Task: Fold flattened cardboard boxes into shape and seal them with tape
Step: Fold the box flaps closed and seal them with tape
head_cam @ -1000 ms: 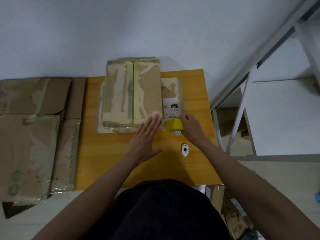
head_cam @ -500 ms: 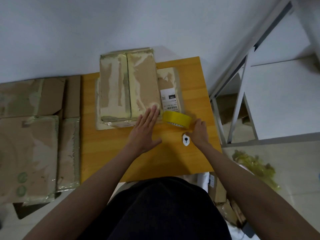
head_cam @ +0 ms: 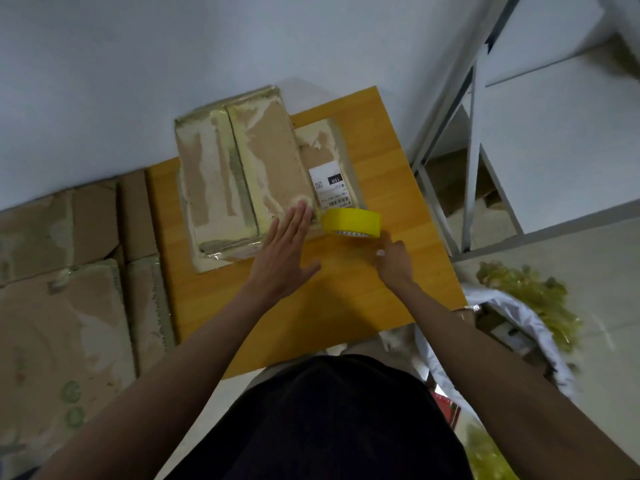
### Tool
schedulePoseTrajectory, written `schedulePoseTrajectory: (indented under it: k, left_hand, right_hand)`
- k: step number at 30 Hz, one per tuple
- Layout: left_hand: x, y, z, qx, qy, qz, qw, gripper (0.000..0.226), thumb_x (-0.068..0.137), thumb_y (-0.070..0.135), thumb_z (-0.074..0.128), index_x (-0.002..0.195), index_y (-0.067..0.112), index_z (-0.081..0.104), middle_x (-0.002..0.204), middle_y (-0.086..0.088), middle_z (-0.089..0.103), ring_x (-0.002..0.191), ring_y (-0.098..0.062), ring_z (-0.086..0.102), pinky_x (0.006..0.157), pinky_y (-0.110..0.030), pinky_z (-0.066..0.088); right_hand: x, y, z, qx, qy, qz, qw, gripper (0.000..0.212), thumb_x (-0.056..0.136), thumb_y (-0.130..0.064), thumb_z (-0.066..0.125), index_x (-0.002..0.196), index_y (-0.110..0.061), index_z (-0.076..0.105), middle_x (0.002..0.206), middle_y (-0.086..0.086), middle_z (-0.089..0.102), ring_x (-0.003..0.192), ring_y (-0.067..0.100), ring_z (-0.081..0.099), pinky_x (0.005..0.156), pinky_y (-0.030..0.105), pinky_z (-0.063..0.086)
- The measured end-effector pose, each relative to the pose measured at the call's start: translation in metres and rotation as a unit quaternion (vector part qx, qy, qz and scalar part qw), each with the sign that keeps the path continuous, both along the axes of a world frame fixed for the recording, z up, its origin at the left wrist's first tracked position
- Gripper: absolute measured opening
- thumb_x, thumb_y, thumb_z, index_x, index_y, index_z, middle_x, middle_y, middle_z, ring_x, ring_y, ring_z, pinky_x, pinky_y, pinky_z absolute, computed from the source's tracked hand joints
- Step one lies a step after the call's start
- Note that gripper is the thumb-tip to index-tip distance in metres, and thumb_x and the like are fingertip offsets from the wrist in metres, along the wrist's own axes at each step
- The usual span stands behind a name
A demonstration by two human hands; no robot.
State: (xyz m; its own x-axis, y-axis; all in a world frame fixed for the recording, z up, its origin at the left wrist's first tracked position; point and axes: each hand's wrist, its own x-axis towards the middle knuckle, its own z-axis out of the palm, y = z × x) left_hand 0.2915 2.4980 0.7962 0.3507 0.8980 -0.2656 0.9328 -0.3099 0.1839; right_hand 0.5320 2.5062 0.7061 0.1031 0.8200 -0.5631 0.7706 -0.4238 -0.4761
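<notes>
Pressing box [head_cam: 242,174] w/ flat left hand [head_cam: 287,251]; right hand [head_cam: 393,261] beside tape roll [head_cam: 351,223].

A single head-worn wide-angle camera looks steeply down and forward over the person's torso; it sits close above the table [head_cam: 346,306], tilted so the table runs diagonally; both hands fall mid-frame; the wall fills the top.

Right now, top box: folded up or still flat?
Folded up: the top box stands raised, flaps closed along a taped centre seam.

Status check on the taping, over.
Left hand flat on cardboard box. Right hand curled beside yellow tape roll, grip unclear. Nothing blocking.
</notes>
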Motion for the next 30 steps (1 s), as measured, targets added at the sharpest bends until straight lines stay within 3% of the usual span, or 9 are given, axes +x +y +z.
schedulePoseTrajectory:
  k: [5, 7, 11, 13, 16, 21, 24, 27, 30]
  left_hand:
    - [-0.007, 0.040, 0.014, -0.010, -0.035, -0.067, 0.997, 0.075, 0.102, 0.042, 0.047, 0.159, 0.007, 0.012, 0.167, -0.009, 0.004, 0.155, -0.023, -0.001, 0.126, -0.039, 0.005]
    - [0.001, 0.068, 0.020, -0.039, -0.076, -0.094, 0.992, 0.063, 0.104, 0.034, 0.048, 0.156, 0.007, 0.026, 0.164, -0.010, 0.021, 0.153, -0.025, 0.013, 0.125, -0.041, 0.013]
    - [0.033, 0.134, 0.024, -0.179, -0.080, -0.156, 0.968, 0.044, 0.104, 0.030, 0.051, 0.145, 0.014, 0.051, 0.148, -0.008, 0.050, 0.134, -0.026, 0.048, 0.111, -0.039, 0.038]
    - [0.053, 0.160, 0.019, -0.266, -0.062, -0.170, 0.947, 0.043, 0.101, 0.029, 0.058, 0.140, 0.013, 0.056, 0.144, -0.007, 0.054, 0.131, -0.024, 0.051, 0.109, -0.038, 0.040]
    - [0.073, 0.178, 0.003, -0.354, -0.022, -0.200, 0.913, 0.044, 0.099, 0.028, 0.062, 0.141, 0.019, 0.054, 0.139, 0.004, 0.056, 0.125, -0.011, 0.051, 0.106, -0.027, 0.039]
    - [0.080, 0.189, -0.019, -0.400, -0.058, -0.212, 0.890, 0.030, 0.097, 0.021, 0.064, 0.128, 0.019, 0.065, 0.100, 0.016, 0.065, 0.086, 0.017, 0.057, 0.074, -0.001, 0.040]
    - [0.077, 0.196, -0.021, -0.419, -0.090, -0.177, 0.886, 0.020, 0.095, 0.018, 0.067, 0.114, 0.022, 0.070, 0.102, 0.000, 0.070, 0.081, 0.005, 0.062, 0.076, -0.011, 0.046]
    - [0.075, 0.199, -0.020, -0.428, -0.099, -0.160, 0.884, 0.015, 0.098, 0.012, 0.062, 0.102, -0.001, 0.068, 0.090, -0.014, 0.059, 0.084, -0.017, 0.051, 0.079, -0.035, 0.043]
    - [0.076, 0.196, -0.015, -0.419, -0.091, -0.159, 0.889, 0.016, 0.099, 0.003, 0.050, 0.092, 0.012, 0.060, 0.087, -0.010, 0.049, 0.082, -0.017, 0.043, 0.076, -0.034, 0.038]
  right_hand:
    - [0.003, -0.009, 0.018, 0.088, 0.041, -0.172, 0.980, 0.021, 0.103, -0.008, 0.049, 0.121, -0.005, 0.060, 0.128, 0.021, 0.047, 0.092, 0.034, 0.048, 0.070, 0.030, 0.031]
    - [-0.001, -0.012, 0.032, 0.139, 0.092, -0.239, 0.957, 0.021, 0.103, -0.006, 0.048, 0.122, -0.005, 0.057, 0.128, 0.019, 0.049, 0.097, 0.033, 0.052, 0.073, 0.034, 0.039]
    - [-0.016, -0.017, 0.057, 0.187, 0.174, -0.288, 0.923, 0.025, 0.104, 0.000, 0.044, 0.126, -0.004, 0.056, 0.125, 0.016, 0.059, 0.096, 0.030, 0.065, 0.069, 0.014, 0.050]
    - [-0.027, -0.019, 0.065, 0.194, 0.193, -0.279, 0.921, 0.027, 0.105, -0.004, 0.045, 0.129, -0.004, 0.057, 0.126, 0.015, 0.062, 0.098, 0.027, 0.066, 0.074, 0.018, 0.052]
    - [-0.046, -0.018, 0.072, 0.195, 0.207, -0.273, 0.919, 0.025, 0.103, -0.010, 0.053, 0.127, -0.007, 0.062, 0.123, 0.013, 0.066, 0.100, 0.026, 0.064, 0.080, 0.027, 0.050]
    - [-0.077, -0.008, 0.075, 0.204, 0.245, -0.301, 0.899, 0.016, 0.098, -0.014, 0.063, 0.111, -0.005, 0.066, 0.108, 0.010, 0.069, 0.089, 0.022, 0.062, 0.070, 0.027, 0.046]
    - [-0.089, 0.004, 0.074, 0.192, 0.244, -0.313, 0.897, 0.014, 0.096, -0.014, 0.066, 0.105, -0.004, 0.063, 0.095, 0.007, 0.066, 0.080, 0.020, 0.061, 0.066, 0.029, 0.044]
    - [-0.096, 0.018, 0.072, 0.191, 0.228, -0.297, 0.907, 0.009, 0.095, -0.013, 0.068, 0.098, -0.008, 0.060, 0.080, -0.006, 0.056, 0.070, 0.001, 0.056, 0.063, 0.021, 0.042]
    - [-0.100, 0.027, 0.069, 0.191, 0.207, -0.273, 0.920, 0.012, 0.093, -0.013, 0.069, 0.092, -0.012, 0.057, 0.076, -0.011, 0.052, 0.067, 0.000, 0.054, 0.071, 0.023, 0.046]
